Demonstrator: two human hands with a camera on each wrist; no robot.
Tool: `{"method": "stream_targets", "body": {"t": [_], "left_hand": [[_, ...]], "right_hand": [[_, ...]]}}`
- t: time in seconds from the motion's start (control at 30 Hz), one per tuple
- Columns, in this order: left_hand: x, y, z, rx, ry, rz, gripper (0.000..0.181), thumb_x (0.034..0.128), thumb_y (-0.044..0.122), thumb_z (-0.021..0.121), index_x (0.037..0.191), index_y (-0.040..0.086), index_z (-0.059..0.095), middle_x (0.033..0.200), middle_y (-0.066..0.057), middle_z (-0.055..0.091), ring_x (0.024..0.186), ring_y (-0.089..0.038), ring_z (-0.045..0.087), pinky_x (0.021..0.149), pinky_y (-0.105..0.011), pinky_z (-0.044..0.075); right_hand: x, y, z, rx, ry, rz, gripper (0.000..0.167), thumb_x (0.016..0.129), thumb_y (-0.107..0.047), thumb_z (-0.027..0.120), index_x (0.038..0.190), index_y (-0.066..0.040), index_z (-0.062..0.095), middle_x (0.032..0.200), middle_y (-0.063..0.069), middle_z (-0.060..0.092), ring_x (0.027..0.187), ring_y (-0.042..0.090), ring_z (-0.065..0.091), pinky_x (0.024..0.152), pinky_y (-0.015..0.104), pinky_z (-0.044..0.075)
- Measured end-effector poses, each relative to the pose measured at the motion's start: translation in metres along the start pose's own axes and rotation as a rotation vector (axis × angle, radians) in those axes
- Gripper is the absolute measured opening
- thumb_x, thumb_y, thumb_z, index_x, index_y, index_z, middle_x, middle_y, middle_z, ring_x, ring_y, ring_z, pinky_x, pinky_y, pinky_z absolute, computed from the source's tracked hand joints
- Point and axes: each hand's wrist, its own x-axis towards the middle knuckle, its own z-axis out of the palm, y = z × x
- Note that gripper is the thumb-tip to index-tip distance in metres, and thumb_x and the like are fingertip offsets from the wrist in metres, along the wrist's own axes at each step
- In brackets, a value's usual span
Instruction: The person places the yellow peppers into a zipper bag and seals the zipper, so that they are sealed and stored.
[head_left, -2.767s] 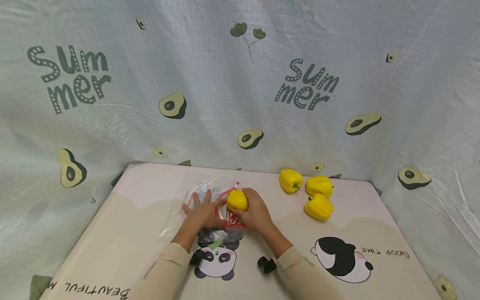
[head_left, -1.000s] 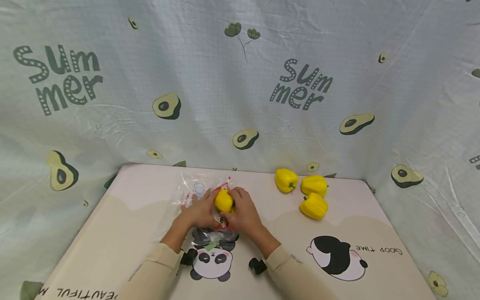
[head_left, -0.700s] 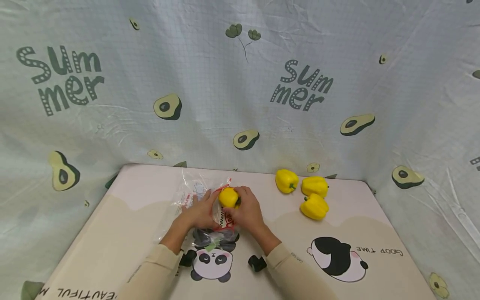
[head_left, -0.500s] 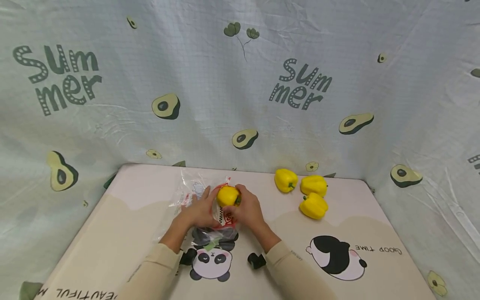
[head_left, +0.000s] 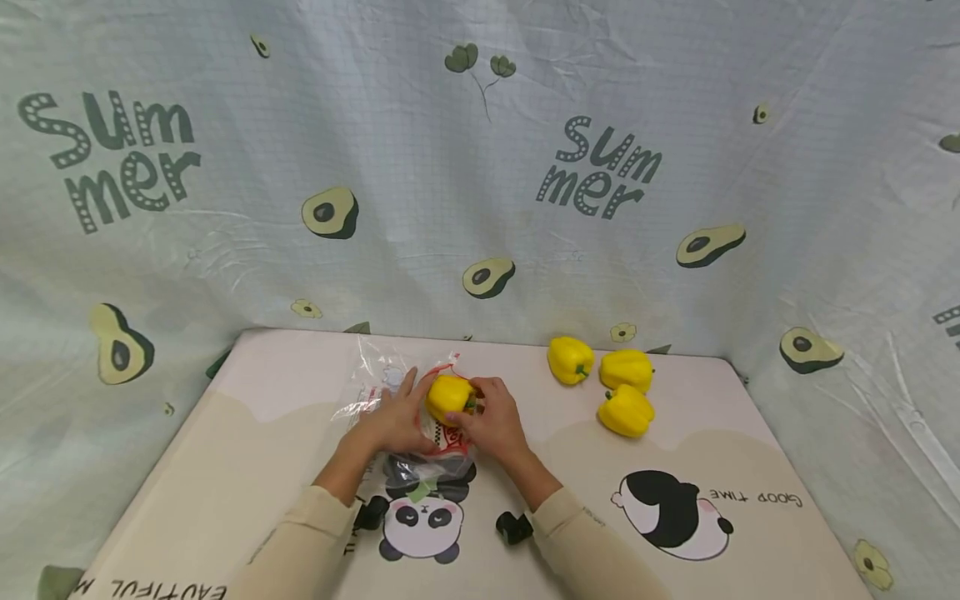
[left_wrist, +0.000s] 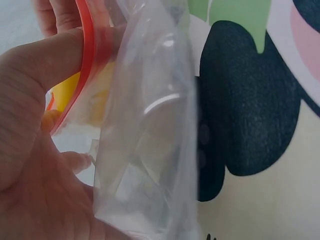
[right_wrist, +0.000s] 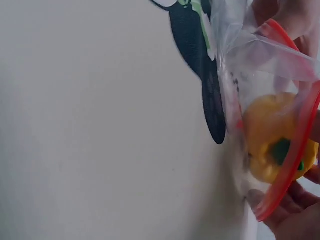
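Backdrop point(head_left: 412, 167) = pale fabric w/ avocado + "summer" prints, hanging behind the worktop point(head_left: 577, 483), a pinkish-beige surface w/ panda prints. Left of centre on it lies a clear plastic zip bag point(left_wrist: 150, 135), mouth edged by a red strip and turned to the R. Bag is prob. v. light, floppy, slick; best held at the red strip, as the film would likely fold.

Hands next. L hand point(head_left: 393, 421) is spread wide, thumb inside the mouth, propping the edges apart w/o gripping. R hand point(head_left: 498, 421) comes in from the R, bent round one yellow bell pepper point(head_left: 448, 400), thumb on near side, fingers on far side. Said pepper sits in the bag's mouth, body past the red strip, stem end toward the R palm. It's prob. light, firm, a bit slippery; hold round the shoulders, not the stem point(right_wrist: 282, 150), which may snap. Three more yellow bell peppers sit well apart, back R: one alone point(head_left: 570, 360), two touching or nearly so, rear point(head_left: 627, 369) & front point(head_left: 627, 410).
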Motion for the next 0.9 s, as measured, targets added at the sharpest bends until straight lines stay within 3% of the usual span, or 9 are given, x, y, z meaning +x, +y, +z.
{"method": "stream_targets", "body": {"t": [0.13,0.27,0.5,0.73,0.9], "left_hand": [[-0.002,0.001,-0.002,0.005,-0.002,-0.012,0.117,0.0738,0.028,0.089,0.167,0.025,0.018,0.176,-0.020,0.005,0.145,-0.075,0.017,0.098,-0.094,0.026],[-0.002,0.000,-0.002,-0.005,-0.006,-0.022,0.118,0.0739,0.027,0.090,0.167,0.025,0.018,0.177,-0.019,0.004,0.146,-0.075,0.016,0.099,-0.094,0.024],[-0.001,0.001,0.000,-0.006,-0.011,-0.032,0.123,0.0715,0.026,0.090,0.168,0.029,0.014,0.178,-0.015,0.003,0.146,-0.075,0.016,0.099,-0.095,0.022],[0.001,0.000,-0.001,-0.010,-0.013,-0.028,0.122,0.0738,0.027,0.090,0.168,0.028,0.012,0.178,-0.015,0.001,0.144,-0.076,0.017,0.101,-0.093,0.025],[0.000,0.000,-0.002,-0.014,-0.016,-0.039,0.121,0.0759,0.027,0.089,0.169,0.026,0.012,0.178,-0.015,-0.001,0.145,-0.075,0.015,0.103,-0.092,0.024]], "right_hand": [[0.002,-0.002,0.002,-0.066,-0.040,0.004,0.063,0.089,-0.036,0.083,0.141,-0.010,0.060,0.130,0.011,0.067,0.114,0.027,0.065,0.102,0.042,0.059],[0.003,-0.001,0.002,-0.029,-0.081,0.017,0.064,0.090,-0.031,0.083,0.145,-0.010,0.056,0.135,0.011,0.068,0.119,0.028,0.066,0.105,0.044,0.058],[0.003,-0.003,0.002,-0.006,-0.080,0.028,0.060,0.089,-0.025,0.083,0.141,-0.008,0.059,0.134,0.011,0.069,0.118,0.029,0.067,0.106,0.046,0.057],[0.004,-0.011,0.003,-0.079,-0.091,0.065,0.060,0.093,-0.033,0.078,0.147,-0.019,0.057,0.138,0.007,0.069,0.103,0.024,0.069,0.094,0.040,0.062],[0.005,-0.015,0.003,-0.073,-0.102,0.122,0.063,0.093,-0.030,0.079,0.148,-0.014,0.054,0.141,0.010,0.066,0.104,0.025,0.067,0.095,0.041,0.062]]}}
